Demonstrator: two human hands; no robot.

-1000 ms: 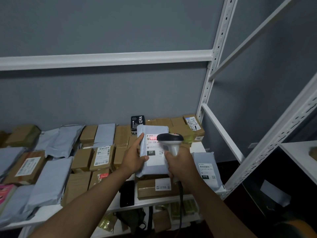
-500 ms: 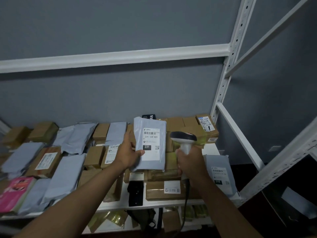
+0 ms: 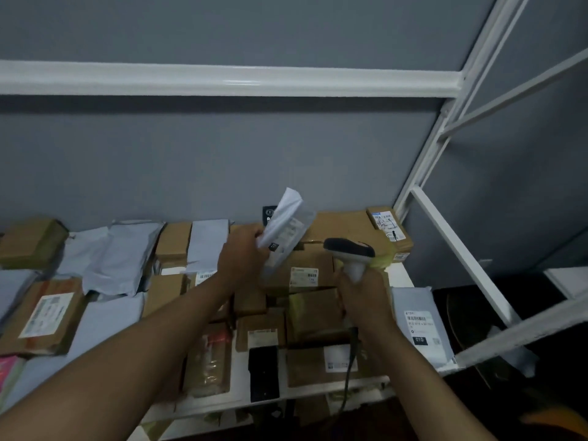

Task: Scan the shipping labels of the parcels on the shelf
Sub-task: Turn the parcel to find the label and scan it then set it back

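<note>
My left hand (image 3: 243, 253) grips a grey poly mailer (image 3: 286, 226) by its lower edge, holding it tilted above the parcels near the back of the shelf; its white label faces right. My right hand (image 3: 366, 292) grips the handle of a white barcode scanner with a black head (image 3: 348, 249), just right of the mailer, its cable hanging down past the shelf edge. Below both hands lie brown cardboard boxes, one with a barcode label (image 3: 304, 276).
The white shelf (image 3: 241, 374) is covered with several brown boxes and grey mailers, including a grey mailer (image 3: 418, 323) at the right edge and a labelled box (image 3: 47, 313) at the left. A white upright post (image 3: 445, 128) and crossbar (image 3: 222, 79) frame the shelf.
My left hand has swung the grey mailer away from the scanner toward the back of the shelf and tilted it edge-on. The scanner has stayed in my right hand, and the red scan light is gone.
</note>
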